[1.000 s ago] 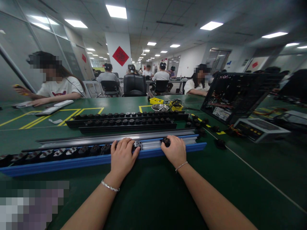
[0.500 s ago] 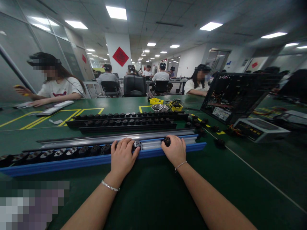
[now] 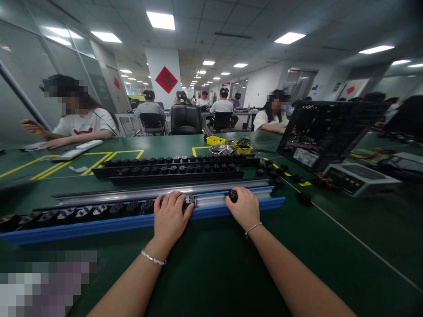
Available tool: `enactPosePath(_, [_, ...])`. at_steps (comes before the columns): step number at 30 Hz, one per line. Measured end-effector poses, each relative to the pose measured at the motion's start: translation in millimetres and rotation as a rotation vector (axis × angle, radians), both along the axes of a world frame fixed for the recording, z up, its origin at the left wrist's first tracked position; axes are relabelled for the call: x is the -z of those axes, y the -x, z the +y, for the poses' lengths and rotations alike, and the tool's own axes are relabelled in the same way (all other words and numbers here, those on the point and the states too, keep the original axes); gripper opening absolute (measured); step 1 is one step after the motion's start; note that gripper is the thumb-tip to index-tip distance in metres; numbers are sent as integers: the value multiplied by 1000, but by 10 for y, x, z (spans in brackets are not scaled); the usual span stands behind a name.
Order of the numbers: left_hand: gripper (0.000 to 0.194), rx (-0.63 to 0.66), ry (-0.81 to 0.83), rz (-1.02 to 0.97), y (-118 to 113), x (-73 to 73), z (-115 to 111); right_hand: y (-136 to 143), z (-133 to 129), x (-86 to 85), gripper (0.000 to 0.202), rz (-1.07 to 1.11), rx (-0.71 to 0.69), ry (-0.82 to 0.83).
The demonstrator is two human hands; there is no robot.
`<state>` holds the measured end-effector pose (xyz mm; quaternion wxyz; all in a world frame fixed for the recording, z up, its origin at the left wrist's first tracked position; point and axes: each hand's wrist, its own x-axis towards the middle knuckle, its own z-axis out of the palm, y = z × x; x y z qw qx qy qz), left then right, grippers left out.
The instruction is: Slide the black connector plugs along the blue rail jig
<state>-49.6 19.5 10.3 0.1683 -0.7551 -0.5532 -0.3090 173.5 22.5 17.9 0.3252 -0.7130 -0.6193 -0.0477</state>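
A long blue rail point(image 3: 132, 223) lies across the table, filled on its left part with a row of round plug-like modules point(image 3: 82, 211). My left hand point(image 3: 171, 215) rests over the row, its fingers curled on the modules, with a grey-faced module point(image 3: 189, 200) at its thumb and index finger. To the right, bare pale channel point(image 3: 213, 200) shows inside the rail. My right hand point(image 3: 243, 208) grips a black round module point(image 3: 233, 195) between thumb and fingers at the right part of the rail. The undersides of both hands are hidden.
Behind are a silvery rail point(image 3: 139, 193) and two black rails point(image 3: 178, 175) with modules. A metal bowl point(image 3: 220, 149) and yellow tray point(image 3: 215, 140) stand farther back. An open computer case point(image 3: 317, 132), power supply point(image 3: 360, 178) and loose black modules point(image 3: 303, 198) are right. People sit beyond.
My right hand has shifted slightly right with the black module. My left hand stays on the row. The view has moved very slightly.
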Motion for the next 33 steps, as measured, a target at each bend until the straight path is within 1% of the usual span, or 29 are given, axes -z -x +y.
enactPosePath(4, [32, -4, 13, 0, -4, -4, 1, -22, -1, 3, 20, -9, -7, -1])
enactPosePath(11, [32, -10, 16, 9, 1, -3, 4, -103, 20, 13, 25, -28, -7, -3])
enactPosePath(20, [31, -4, 3, 0, 4, 7, 10, -103, 20, 42, 30, -53, 16, -36])
enactPosePath(33, [30, 6, 6, -18, -3, -5, 7, -157, 25, 14, 25, -29, 11, -4])
